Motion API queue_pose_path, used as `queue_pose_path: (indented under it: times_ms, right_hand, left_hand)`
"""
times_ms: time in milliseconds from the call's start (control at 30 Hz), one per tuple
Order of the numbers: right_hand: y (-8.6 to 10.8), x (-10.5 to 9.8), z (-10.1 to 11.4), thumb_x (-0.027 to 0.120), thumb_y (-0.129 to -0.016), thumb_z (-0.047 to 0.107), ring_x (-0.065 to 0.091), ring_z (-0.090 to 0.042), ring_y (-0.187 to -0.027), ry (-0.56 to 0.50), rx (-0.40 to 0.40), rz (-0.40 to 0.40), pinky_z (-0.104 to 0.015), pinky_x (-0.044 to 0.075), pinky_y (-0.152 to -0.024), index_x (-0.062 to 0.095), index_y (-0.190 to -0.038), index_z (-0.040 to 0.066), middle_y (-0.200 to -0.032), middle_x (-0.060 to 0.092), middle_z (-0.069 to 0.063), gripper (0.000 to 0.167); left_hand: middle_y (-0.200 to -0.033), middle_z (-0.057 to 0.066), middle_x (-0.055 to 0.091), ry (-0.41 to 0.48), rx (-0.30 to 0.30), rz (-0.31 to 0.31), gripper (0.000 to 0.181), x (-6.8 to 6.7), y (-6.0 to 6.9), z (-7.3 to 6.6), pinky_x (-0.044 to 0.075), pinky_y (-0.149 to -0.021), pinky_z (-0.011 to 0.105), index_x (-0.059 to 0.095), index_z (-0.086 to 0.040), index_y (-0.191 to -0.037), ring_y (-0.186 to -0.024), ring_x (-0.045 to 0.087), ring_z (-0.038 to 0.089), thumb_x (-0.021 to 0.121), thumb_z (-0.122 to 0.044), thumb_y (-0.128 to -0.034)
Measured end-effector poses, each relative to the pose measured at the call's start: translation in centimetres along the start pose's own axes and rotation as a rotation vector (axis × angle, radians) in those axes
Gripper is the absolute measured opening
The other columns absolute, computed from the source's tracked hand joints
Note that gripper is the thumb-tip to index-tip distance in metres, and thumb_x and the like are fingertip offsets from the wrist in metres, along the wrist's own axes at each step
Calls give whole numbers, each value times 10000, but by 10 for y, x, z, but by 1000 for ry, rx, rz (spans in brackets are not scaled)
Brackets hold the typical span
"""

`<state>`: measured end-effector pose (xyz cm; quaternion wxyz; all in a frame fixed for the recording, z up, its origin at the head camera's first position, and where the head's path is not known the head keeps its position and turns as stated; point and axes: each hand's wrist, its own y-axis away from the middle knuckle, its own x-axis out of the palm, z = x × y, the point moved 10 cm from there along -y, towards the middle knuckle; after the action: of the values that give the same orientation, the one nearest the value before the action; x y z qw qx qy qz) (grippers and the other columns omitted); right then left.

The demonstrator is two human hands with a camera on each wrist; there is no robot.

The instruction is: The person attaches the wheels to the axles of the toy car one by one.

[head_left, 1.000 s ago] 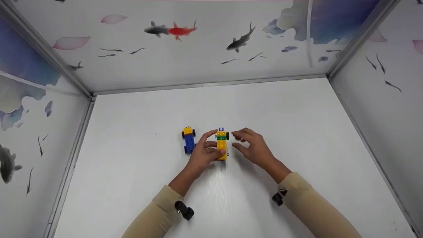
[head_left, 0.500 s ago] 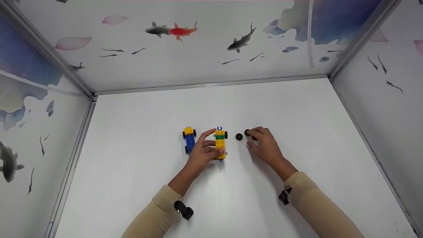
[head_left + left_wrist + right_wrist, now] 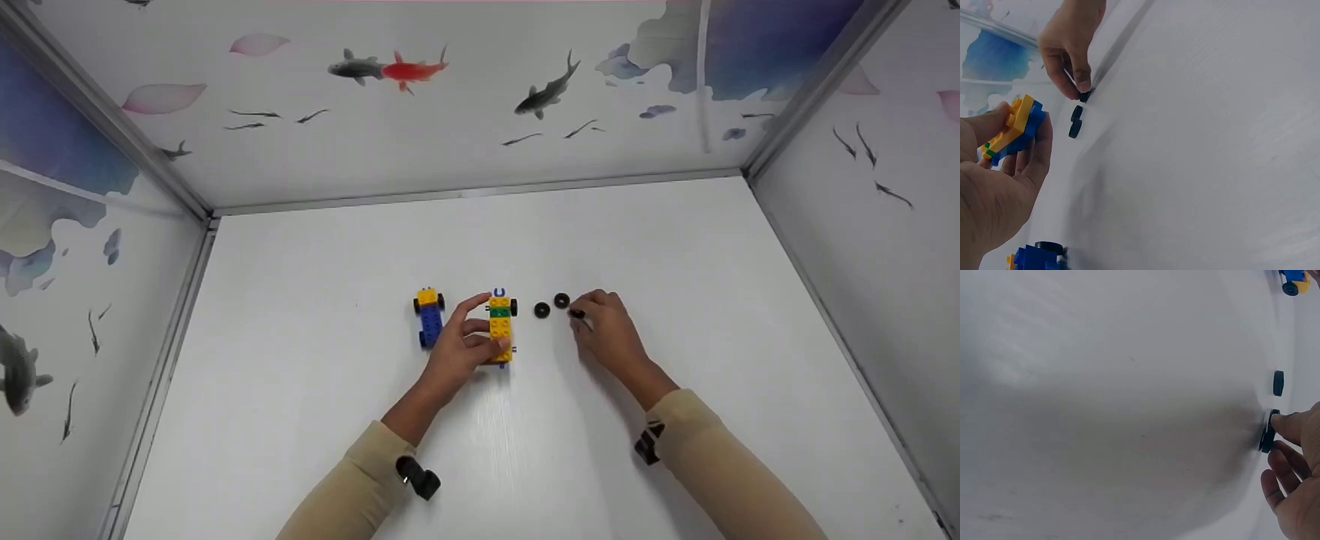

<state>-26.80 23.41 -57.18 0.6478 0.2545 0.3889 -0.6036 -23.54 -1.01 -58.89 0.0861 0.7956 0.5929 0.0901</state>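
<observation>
My left hand (image 3: 457, 356) holds a toy car of yellow, green and blue building bricks (image 3: 500, 328) between thumb and fingers, raised off the table in the left wrist view. This car has a black wheel on its right front; a bare axle end sticks out at its right rear. To the right, my right hand (image 3: 611, 334) pinches a small black wheel (image 3: 577, 313) at the table top. Two more black wheels, one nearer the car (image 3: 541, 310) and one nearer the right hand (image 3: 562, 301), lie on the table between the hands.
A second brick car (image 3: 430, 319), blue with a yellow front and black wheels, stands just left of my left hand. The white table (image 3: 315, 300) is bounded by a printed back wall (image 3: 465, 142) and side walls with metal edge strips.
My right hand has moved right, away from the held car, to the loose wheels, and its thumb and fingers have closed on one. The left hand has barely moved.
</observation>
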Motion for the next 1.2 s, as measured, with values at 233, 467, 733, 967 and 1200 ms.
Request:
queue_pose_path:
  times_ms: [233,467,733,967,1200]
  right_hand:
    - [1,0,-3,771,-994,-18,620,-361,-1111,21,13,-8,-482,590,-944,822,-1126,2,-1183,706,-172,143]
    - [3,-1,-3,768,-992,-30,620,-365,-1111,19,19,-2,-515,589,-1002,823,-1116,4,-1174,701,-168,139]
    - [5,-1,-5,761,-996,-24,647,-371,-1126,23,32,22,-499,603,-982,819,-1141,4,-1179,695,-170,159]
    - [7,-2,-7,750,-1008,-6,649,-377,-1162,-2,38,40,-501,601,-1000,808,-1164,-10,-1202,683,-175,167]
    - [7,-1,-7,758,-1005,-12,645,-378,-1157,-4,30,39,-499,601,-998,801,-1162,-22,-1198,682,-180,163]
  left_hand:
    - [-1360,124,689,-4,-3,6,787,-1,1,0,689,-930,406,451,-394,-1647,-1112,784,239,824,-132,-1005]
    - [-1355,127,688,1,6,15,782,0,2,-1,690,-875,375,453,-413,-1642,-1079,783,237,817,-131,-1010]
    - [-1328,140,674,12,22,41,800,3,2,-3,693,-869,375,451,-459,-1640,-1074,791,255,812,-119,-1013]
    - [-1313,139,667,18,25,50,783,4,1,-1,695,-853,371,458,-460,-1626,-1065,792,261,812,-126,-1013]
    - [-1340,142,631,15,26,55,789,6,3,-2,696,-843,371,467,-461,-1619,-1025,787,251,833,-140,-997]
